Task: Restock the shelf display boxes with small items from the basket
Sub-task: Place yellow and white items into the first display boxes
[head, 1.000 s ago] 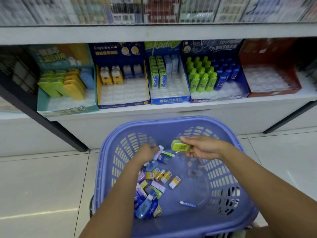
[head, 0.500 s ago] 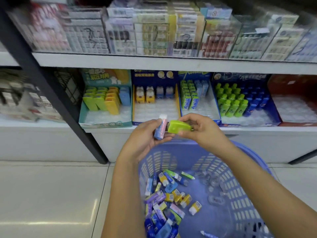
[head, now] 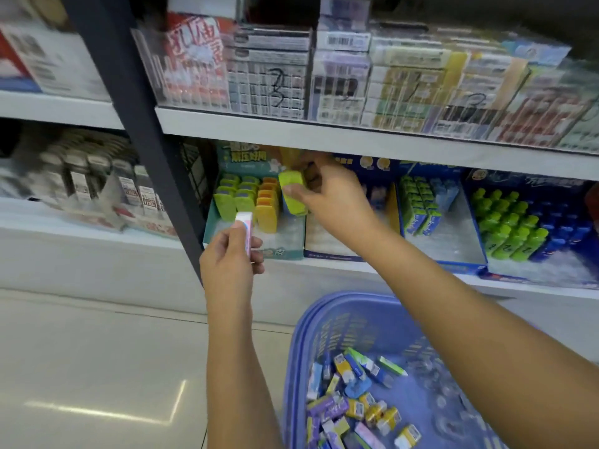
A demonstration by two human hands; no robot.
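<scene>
My right hand (head: 327, 192) reaches into the teal display box (head: 288, 252) on the lower shelf and grips a lime-green item (head: 292, 192), tilted, just right of the rows of green and orange items (head: 249, 202) standing there. My left hand (head: 230, 257) is in front of the box's left corner and pinches a small pink-and-white box (head: 244, 226) upright. The blue basket (head: 311, 322) stands at lower right on the floor, with several small colourful packs (head: 350, 400) piled in its left side.
A dark shelf post (head: 142, 124) runs down just left of the teal box. To the right stand more display boxes: a dark blue one (head: 334, 254), one with green packs (head: 418, 205), one with green and blue bottles (head: 512, 222). Packed boxes fill the upper shelf (head: 356, 140).
Both hands rose from above the basket to the shelf. The right hand carried the green item into the teal box; the left hand moved left with the small box. The view tilted up.
</scene>
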